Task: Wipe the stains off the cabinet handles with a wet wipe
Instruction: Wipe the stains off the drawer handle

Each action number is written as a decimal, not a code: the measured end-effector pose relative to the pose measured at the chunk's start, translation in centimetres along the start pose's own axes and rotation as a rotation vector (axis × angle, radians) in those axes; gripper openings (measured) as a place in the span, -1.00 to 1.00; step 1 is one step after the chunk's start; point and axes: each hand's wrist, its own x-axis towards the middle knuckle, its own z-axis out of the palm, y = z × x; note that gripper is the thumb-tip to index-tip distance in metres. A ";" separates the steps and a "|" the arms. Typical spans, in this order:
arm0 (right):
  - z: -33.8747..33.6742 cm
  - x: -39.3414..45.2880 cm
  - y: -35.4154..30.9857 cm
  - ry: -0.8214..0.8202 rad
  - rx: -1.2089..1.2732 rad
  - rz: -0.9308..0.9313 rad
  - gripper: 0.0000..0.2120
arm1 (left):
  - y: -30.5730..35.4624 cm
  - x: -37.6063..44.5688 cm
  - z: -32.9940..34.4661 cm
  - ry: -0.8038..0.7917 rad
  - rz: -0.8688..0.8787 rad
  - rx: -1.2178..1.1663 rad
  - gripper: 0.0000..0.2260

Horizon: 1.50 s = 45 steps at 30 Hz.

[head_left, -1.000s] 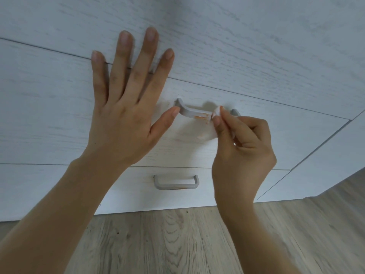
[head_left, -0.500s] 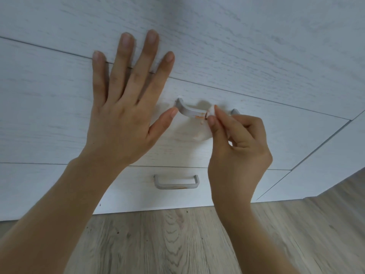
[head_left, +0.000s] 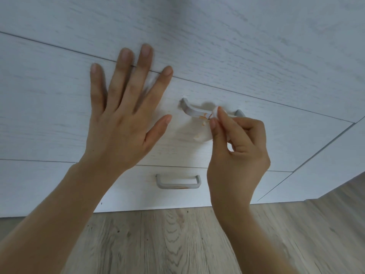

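The upper drawer handle [head_left: 199,112] serves as the landmark; the right hand [head_left: 237,153] meets it near its right half, thumb and forefinger pinching a small white wet wipe [head_left: 214,113] against the bar, so that this stretch of the handle is hidden behind wipe and fingertips; only the handle's right end shows past the knuckles. Just left of the wipe an orange stain [head_left: 203,116] marks the bar, with a few specks below it on the drawer front [head_left: 276,135]; a loose fold of the wipe hangs under the handle, pale and hard to separate from the white wood. The left hand [head_left: 122,123] lies left of the handle, flat on the drawer front with fingers spread and straight, gripping nothing; its thumb tip stops just short of the handle's left end. Below the landmark, on the lower drawer, a second handle [head_left: 178,182] carries an orange smear along its bottom edge; its right end sits close to the right wrist. Wood-grain floor [head_left: 177,244] runs beneath the cabinet.
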 end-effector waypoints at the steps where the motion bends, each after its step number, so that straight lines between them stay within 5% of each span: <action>1: 0.0 0.1 0.0 -0.014 -0.017 -0.027 -0.80 | 0.1 -0.4 0.2 -0.003 -0.005 0.003 -0.48; 10: 0.4 0.2 -0.4 -0.088 -0.060 -0.124 -0.82 | 0.1 -0.8 1.1 0.035 -0.002 0.056 -0.47; 17: 0.3 0.0 -0.5 -0.008 0.027 0.012 -0.81 | -0.2 -0.7 0.7 0.009 0.012 0.026 -0.46; 27: 1.0 -0.2 -1.0 -0.069 -0.035 -0.118 -0.80 | -0.1 -0.7 0.6 0.011 0.022 0.028 -0.46; 33: 1.0 -0.5 -0.9 0.002 0.073 0.039 -0.78 | -0.3 -0.6 0.2 -0.015 0.024 -0.006 -0.47; 45: 1.2 -0.2 -1.3 -0.070 -0.056 -0.144 -0.81 | -0.1 -0.5 0.3 -0.010 0.021 0.009 -0.47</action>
